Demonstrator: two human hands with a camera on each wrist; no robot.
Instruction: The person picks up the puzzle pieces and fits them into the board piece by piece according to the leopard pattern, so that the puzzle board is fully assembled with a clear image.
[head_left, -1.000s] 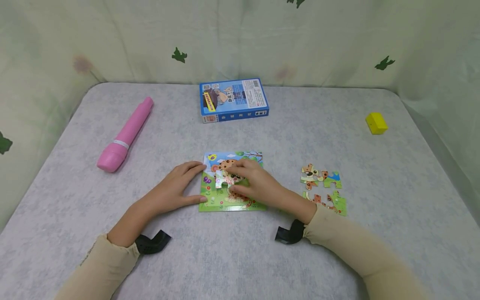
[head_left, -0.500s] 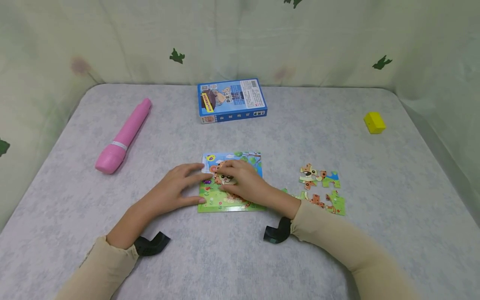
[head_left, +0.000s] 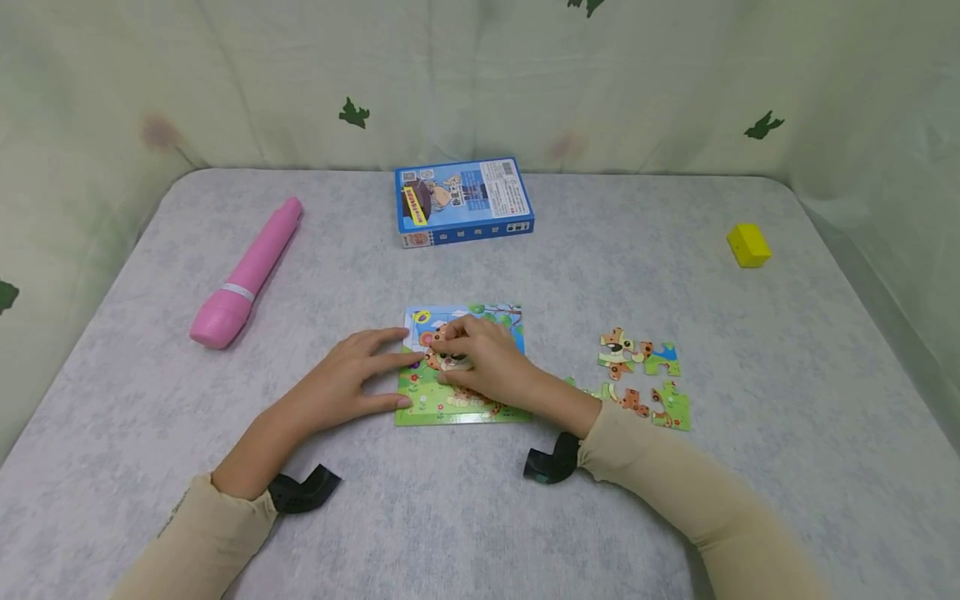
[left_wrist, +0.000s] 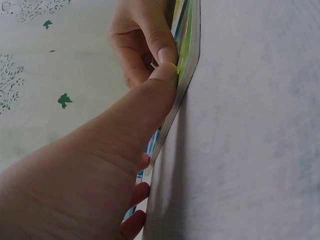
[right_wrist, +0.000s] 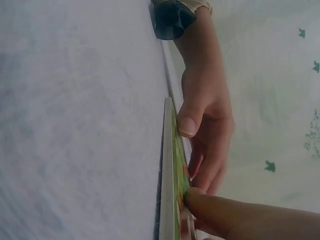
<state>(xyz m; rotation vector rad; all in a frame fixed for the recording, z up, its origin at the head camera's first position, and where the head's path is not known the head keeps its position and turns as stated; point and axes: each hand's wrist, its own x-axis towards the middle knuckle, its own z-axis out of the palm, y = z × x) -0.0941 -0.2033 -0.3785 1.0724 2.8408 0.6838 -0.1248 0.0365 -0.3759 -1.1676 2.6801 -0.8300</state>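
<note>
A jigsaw puzzle board [head_left: 459,419] with a spotted cartoon animal lies flat on the table in the head view. My right hand [head_left: 491,362] reaches over its middle and pinches a puzzle piece [head_left: 453,362] with the animal's face, down at the board; the hand hides part of the piece. My left hand [head_left: 337,375] rests along the board's left side, fingers spread, with thumb and fingertips at the edge. In the left wrist view the left thumb [left_wrist: 162,77] touches the board's edge. From the right wrist camera, the right thumb [right_wrist: 200,200] lies low over the board.
Several loose puzzle pieces [head_left: 667,407] lie right of the board, partly behind the right sleeve. A blue box [head_left: 465,200] stands at the back, a pink toy microphone [head_left: 243,279] at left, and a yellow block [head_left: 749,246] at far right.
My right hand has moved slightly left over the board with the puzzle piece, which has turned and come down there. A left finger has extended a little further over the board.
</note>
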